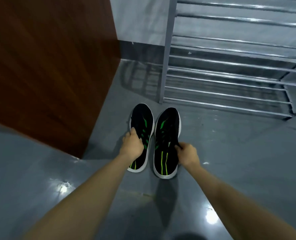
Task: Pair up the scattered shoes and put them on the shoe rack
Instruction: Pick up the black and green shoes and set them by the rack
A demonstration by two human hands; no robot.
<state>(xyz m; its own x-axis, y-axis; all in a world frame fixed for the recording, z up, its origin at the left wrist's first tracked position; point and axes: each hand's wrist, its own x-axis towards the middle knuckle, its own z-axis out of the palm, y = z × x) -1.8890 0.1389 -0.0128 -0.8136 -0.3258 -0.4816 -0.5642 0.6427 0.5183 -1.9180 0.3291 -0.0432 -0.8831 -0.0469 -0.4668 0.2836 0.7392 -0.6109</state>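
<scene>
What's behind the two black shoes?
Behind the black shoes is grey floor, then the metal shoe rack, with no shoes on its visible bars. The rack's right end runs out of view.

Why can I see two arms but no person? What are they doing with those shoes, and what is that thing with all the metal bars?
The camera sits on the person's head and looks down, so you see only their own arms reaching out. There is just this one picture, taken from up there. The left hand has a grip on the left shoe, and the right hand has a grip on the right shoe. Both are black with green stripes and white soles, so they match as a pair. The metal bars belong to a shoe rack standing on the grey floor. No shoes show on the part you can see. The brown thing on the left is a wooden panel.
</scene>
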